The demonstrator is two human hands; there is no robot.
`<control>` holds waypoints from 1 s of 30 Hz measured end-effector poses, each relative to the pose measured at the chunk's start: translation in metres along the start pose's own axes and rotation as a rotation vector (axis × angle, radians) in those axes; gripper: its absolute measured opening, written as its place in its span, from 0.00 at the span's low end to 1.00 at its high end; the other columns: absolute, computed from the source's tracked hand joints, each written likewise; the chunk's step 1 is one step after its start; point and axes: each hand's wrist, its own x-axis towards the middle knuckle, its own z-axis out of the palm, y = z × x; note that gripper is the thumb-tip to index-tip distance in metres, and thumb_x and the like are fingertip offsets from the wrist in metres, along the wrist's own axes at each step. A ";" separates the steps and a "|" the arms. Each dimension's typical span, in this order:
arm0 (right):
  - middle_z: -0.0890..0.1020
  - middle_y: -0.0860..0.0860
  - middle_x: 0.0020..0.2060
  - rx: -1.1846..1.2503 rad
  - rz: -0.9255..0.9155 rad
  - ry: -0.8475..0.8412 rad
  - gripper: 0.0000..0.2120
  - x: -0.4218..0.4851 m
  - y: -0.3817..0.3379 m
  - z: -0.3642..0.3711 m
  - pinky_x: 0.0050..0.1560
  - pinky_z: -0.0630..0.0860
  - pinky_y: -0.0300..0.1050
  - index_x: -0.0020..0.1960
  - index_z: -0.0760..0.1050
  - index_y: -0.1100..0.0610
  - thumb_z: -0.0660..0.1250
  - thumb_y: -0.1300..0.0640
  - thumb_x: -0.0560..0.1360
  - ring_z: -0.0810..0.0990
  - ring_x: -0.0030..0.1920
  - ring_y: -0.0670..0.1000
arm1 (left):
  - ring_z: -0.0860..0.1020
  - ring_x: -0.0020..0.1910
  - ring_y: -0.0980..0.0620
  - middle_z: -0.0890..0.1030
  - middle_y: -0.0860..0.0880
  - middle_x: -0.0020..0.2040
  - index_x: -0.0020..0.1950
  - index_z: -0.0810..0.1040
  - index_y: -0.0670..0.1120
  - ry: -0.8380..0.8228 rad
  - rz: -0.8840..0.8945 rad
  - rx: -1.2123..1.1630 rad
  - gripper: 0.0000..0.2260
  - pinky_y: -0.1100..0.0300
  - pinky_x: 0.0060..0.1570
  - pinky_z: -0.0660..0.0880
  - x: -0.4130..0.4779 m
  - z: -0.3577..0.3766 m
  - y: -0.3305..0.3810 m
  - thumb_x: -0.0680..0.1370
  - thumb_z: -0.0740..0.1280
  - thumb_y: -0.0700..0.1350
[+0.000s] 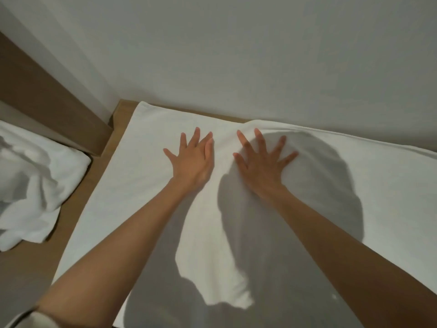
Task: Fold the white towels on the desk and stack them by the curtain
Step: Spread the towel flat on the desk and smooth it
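Observation:
A large white towel [354, 185] lies spread over the wooden desk [78, 204], reaching from the far wall toward me. My left hand [191, 159] presses flat on it near its far edge, fingers apart. My right hand [262, 162] lies flat just to the right, fingers spread, over a raised wrinkle in the cloth. Neither hand holds anything. My head and arms cast a dark shadow across the middle of the towel.
A crumpled heap of white towels [30, 185] sits on the desk's left side. A plain white wall [260, 55] runs directly behind the desk. A brown panel [42, 95] stands at the far left corner.

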 end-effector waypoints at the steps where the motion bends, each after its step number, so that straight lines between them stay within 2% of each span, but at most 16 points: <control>1: 0.44 0.43 0.77 -0.013 0.007 0.004 0.26 0.000 0.000 0.000 0.61 0.33 0.79 0.74 0.42 0.33 0.45 0.36 0.78 0.37 0.73 0.71 | 0.45 0.77 0.45 0.51 0.56 0.78 0.76 0.56 0.60 -0.030 -0.013 -0.002 0.22 0.29 0.66 0.41 0.005 -0.004 -0.004 0.82 0.41 0.56; 4: 0.44 0.43 0.77 -0.054 0.026 0.021 0.26 -0.003 -0.002 0.001 0.62 0.34 0.79 0.75 0.42 0.33 0.43 0.35 0.78 0.36 0.73 0.71 | 0.41 0.77 0.46 0.47 0.57 0.78 0.76 0.53 0.63 -0.086 -0.028 -0.001 0.21 0.27 0.65 0.38 0.018 -0.010 -0.012 0.83 0.41 0.57; 8: 0.43 0.48 0.78 -0.080 0.045 0.057 0.27 -0.004 -0.004 0.003 0.63 0.35 0.78 0.74 0.43 0.32 0.43 0.33 0.76 0.38 0.73 0.71 | 0.36 0.76 0.45 0.42 0.59 0.78 0.75 0.46 0.67 -0.066 -0.019 0.082 0.21 0.26 0.62 0.35 0.023 -0.005 -0.026 0.81 0.41 0.62; 12: 0.43 0.56 0.77 -0.084 0.085 0.063 0.28 -0.001 -0.002 0.005 0.64 0.36 0.77 0.74 0.48 0.32 0.45 0.31 0.74 0.40 0.74 0.70 | 0.33 0.75 0.41 0.36 0.60 0.76 0.74 0.38 0.68 -0.051 -0.050 0.198 0.28 0.25 0.61 0.34 0.030 0.000 -0.044 0.75 0.39 0.70; 16: 0.43 0.55 0.78 -0.102 0.088 0.058 0.31 0.002 0.003 0.004 0.65 0.35 0.76 0.73 0.51 0.32 0.43 0.28 0.71 0.39 0.74 0.69 | 0.32 0.74 0.38 0.32 0.60 0.75 0.73 0.34 0.66 -0.058 -0.090 0.237 0.35 0.25 0.60 0.34 0.041 -0.002 -0.056 0.68 0.35 0.76; 24: 0.44 0.48 0.78 -0.107 0.114 0.056 0.36 0.001 0.008 0.003 0.67 0.33 0.73 0.74 0.45 0.32 0.38 0.23 0.68 0.40 0.76 0.63 | 0.33 0.74 0.37 0.33 0.47 0.77 0.75 0.37 0.64 0.021 -0.156 0.197 0.39 0.26 0.60 0.34 0.047 -0.007 -0.064 0.67 0.36 0.78; 30: 0.41 0.45 0.77 -0.043 0.125 -0.101 0.32 -0.001 0.004 -0.013 0.70 0.36 0.69 0.75 0.44 0.34 0.45 0.27 0.73 0.38 0.76 0.58 | 0.32 0.74 0.39 0.33 0.48 0.77 0.76 0.39 0.63 -0.094 -0.104 0.126 0.34 0.28 0.62 0.32 0.043 -0.021 -0.067 0.73 0.41 0.74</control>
